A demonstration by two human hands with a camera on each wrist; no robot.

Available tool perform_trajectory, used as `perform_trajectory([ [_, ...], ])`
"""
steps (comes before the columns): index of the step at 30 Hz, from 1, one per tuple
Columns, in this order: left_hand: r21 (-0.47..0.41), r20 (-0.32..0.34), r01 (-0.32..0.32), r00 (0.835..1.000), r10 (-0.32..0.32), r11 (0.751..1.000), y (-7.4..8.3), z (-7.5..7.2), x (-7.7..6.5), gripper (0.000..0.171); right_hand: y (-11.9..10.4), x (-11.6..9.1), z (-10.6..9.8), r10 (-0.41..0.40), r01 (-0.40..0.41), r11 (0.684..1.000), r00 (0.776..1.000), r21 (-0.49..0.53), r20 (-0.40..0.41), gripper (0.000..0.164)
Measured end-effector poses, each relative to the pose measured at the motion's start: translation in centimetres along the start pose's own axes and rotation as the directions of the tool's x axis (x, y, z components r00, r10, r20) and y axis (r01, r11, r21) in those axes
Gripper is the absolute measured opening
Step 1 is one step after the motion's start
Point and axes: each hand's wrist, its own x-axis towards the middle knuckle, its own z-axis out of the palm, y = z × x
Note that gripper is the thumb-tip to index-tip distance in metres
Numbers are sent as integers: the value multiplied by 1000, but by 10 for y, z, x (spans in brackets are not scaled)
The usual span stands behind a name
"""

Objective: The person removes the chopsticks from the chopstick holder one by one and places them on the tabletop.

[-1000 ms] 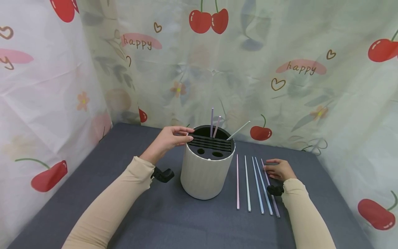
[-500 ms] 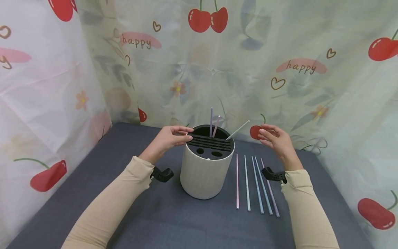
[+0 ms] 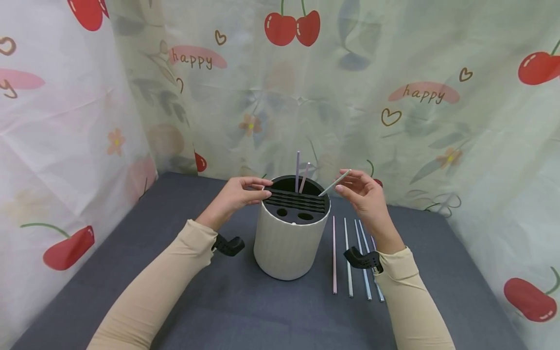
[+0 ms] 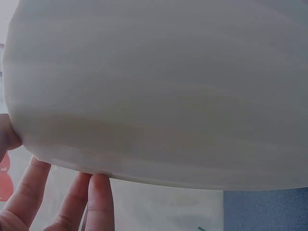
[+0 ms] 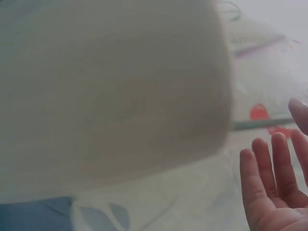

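A cream, round utensil holder (image 3: 286, 248) with a black slotted top stands upright on the table. My left hand (image 3: 238, 194) grips its left rim; in the left wrist view several fingertips (image 4: 100, 185) meet its outer wall. A purple chopstick (image 3: 298, 170) and a pink chopstick (image 3: 305, 176) rise from the rear opening. A pale green chopstick (image 3: 329, 188) leans right out of it. At its upper end is my right hand (image 3: 365, 197), fingers extended behind the chopstick and thumb in front. The right wrist view shows the green chopstick (image 5: 260, 124) reaching between thumb and fingers.
Right of the holder, a pink chopstick (image 3: 334, 257), a pale green one (image 3: 349, 262) and two blue ones lie roughly side by side. A purple one is mostly hidden under the right wrist. A patterned curtain (image 3: 227, 112) encloses the dark table (image 3: 245, 311).
My right hand has risen from the purple chopstick on the table and moved left to the leaning green chopstick. The left hand and the holder have stayed in place.
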Motion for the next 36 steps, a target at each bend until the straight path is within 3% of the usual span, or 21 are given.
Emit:
perform_trajectory([
  [10,1,-6,-3,1000,3,1000,0,1,-1,40,14,1,13,10,-10,995,1000,-100,-2,27],
  [23,-4,-9,-7,1000,7,1000,0,1,-1,40,12,5,15,-16,14,999,999,-45,-37,20],
  [27,0,-16,8,1000,-8,1000,0,1,0,40,1,11,14,-41,42,999,998,7,-53,19],
  [31,5,-17,16,1000,-15,1000,1,1,1,39,-19,20,12,-123,130,989,988,72,-94,23],
  [36,12,-17,12,1000,-12,1000,1,1,0,40,-54,30,4,-235,268,942,957,201,-172,23],
])
